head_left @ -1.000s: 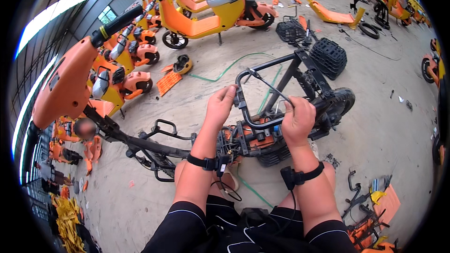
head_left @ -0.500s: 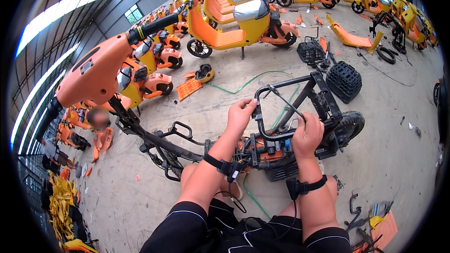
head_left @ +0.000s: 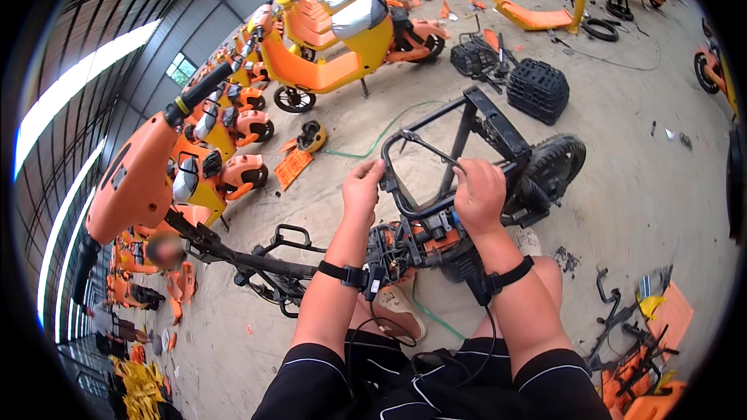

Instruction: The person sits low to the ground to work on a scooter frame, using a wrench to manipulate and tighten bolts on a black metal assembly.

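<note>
A stripped scooter stands before me, its black tubular frame [head_left: 433, 208] bare around the seat area. My left hand [head_left: 362, 190] is closed in a pinch against the left corner of the raised frame loop; what lies between the fingertips is hidden. Over the loop's right side, my right hand [head_left: 480, 194] is closed on a thin dark rod-like tool [head_left: 437, 153]. The rod slants up and left from the fingers across the loop's opening, its far end near the top left corner. Below the loop sit exposed wires [head_left: 383, 247] and orange parts.
The scooter's orange handlebar cover [head_left: 132, 179] rises at left; its rear wheel [head_left: 556, 175] stands at right. A black basket [head_left: 538, 91] lies beyond the frame. Loose frame parts and an orange panel [head_left: 674, 315] lie lower right. Yellow and orange scooters [head_left: 327, 54] fill the background.
The view has shifted, so the scooter sits lower and farther left. The rod in my right hand has swung slightly, and its far end is nearer the loop's top left corner. My left hand stays by the frame's corner.
</note>
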Demonstrator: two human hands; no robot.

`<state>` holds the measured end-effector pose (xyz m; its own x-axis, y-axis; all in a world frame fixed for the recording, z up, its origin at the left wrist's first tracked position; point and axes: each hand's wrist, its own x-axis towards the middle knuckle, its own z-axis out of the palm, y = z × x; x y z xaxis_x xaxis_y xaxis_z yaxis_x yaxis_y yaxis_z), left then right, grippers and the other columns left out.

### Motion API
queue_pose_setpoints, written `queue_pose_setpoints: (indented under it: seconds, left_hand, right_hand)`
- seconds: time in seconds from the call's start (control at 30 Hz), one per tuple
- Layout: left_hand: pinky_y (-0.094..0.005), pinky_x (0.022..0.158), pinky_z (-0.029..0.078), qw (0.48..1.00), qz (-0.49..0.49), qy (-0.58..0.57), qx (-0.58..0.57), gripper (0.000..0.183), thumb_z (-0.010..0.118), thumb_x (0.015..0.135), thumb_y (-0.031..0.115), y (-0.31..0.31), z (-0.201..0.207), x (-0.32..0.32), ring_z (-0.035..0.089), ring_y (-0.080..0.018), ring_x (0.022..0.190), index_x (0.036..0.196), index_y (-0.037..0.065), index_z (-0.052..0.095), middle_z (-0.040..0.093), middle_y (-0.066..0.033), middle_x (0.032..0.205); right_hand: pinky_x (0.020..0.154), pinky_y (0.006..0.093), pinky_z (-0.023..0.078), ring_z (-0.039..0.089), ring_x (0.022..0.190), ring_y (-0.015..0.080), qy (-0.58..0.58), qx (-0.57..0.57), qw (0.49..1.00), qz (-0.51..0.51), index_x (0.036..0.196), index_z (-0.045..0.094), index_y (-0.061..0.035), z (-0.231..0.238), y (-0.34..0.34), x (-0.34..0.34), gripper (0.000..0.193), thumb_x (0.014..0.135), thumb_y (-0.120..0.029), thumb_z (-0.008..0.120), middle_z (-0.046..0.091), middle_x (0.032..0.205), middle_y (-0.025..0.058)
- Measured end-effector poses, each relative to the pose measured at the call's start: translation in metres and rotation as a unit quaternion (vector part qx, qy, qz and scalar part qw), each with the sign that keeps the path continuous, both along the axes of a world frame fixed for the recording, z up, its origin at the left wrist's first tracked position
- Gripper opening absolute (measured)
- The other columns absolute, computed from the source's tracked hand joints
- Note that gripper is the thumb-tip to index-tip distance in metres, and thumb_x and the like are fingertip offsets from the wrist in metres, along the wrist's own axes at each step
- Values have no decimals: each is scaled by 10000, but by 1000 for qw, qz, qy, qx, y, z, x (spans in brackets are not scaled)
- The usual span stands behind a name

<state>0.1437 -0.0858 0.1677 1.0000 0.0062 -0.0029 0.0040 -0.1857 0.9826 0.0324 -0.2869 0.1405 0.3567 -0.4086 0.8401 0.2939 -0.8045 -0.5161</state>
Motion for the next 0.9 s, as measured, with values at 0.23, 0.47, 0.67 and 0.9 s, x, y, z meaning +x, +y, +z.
queue_pose_setpoints:
  seconds: [0.23,0.47,0.67,0.9]
  left_hand:
    - [-220,437,301,981,-186,49,-11,349,649,996,309,24,18,15,383,-27,512,1234,56,675,452,67,660]
    - [-213,434,288,987,-159,-4,13,312,661,989,319,28,8,20,371,-27,502,1128,47,724,464,73,644]
    - [-213,441,290,994,-65,-63,64,315,661,992,330,12,-7,16,377,-29,502,1128,49,709,500,64,659]
    - [-205,446,267,986,-162,-28,40,303,615,1019,302,24,4,16,353,-15,510,1192,66,694,452,92,650]
  right_hand:
    - [758,404,449,621,837,310,-13,-9,1000,-2,1001,658,-67,-2,-8,2,211,797,-46,704,656,894,92]
    - [759,404,445,618,826,303,1,-3,1000,5,999,663,-76,0,-3,2,212,794,-41,704,651,882,89]
    - [766,405,446,617,827,308,-4,5,1000,-2,989,669,-72,0,-1,2,205,792,-37,713,650,876,91]
    - [763,390,433,620,835,292,-10,0,1000,2,996,662,-73,-2,-3,5,223,786,-15,710,654,880,79]
